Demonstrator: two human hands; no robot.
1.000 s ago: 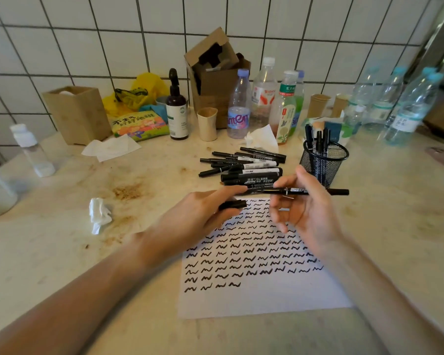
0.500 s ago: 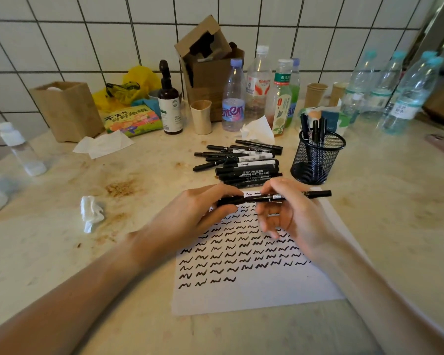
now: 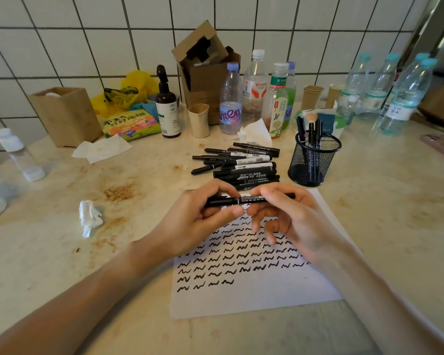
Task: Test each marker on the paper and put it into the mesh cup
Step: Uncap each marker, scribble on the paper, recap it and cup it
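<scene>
A thin black marker point(image 3: 244, 199) lies level between my two hands, above the top of the white paper point(image 3: 254, 293). My left hand point(image 3: 198, 221) pinches its capped left end and my right hand point(image 3: 287, 221) holds its barrel. The paper is covered with rows of black squiggles. Beyond my hands lies a pile of several black markers point(image 3: 239, 162). The black mesh cup point(image 3: 312, 162) stands to the right of the pile with several markers upright in it.
Bottles point(image 3: 254, 90), a cardboard box point(image 3: 205, 70), paper cups point(image 3: 199, 120) and a snack bag point(image 3: 131, 124) line the tiled wall. More water bottles point(image 3: 403, 96) stand at the far right. A crumpled tissue point(image 3: 90, 217) lies left of the paper. The counter is stained brown.
My hands came together: the cap in my left hand went back onto the marker in my right hand, and the marker slid left. The view shifted slightly.
</scene>
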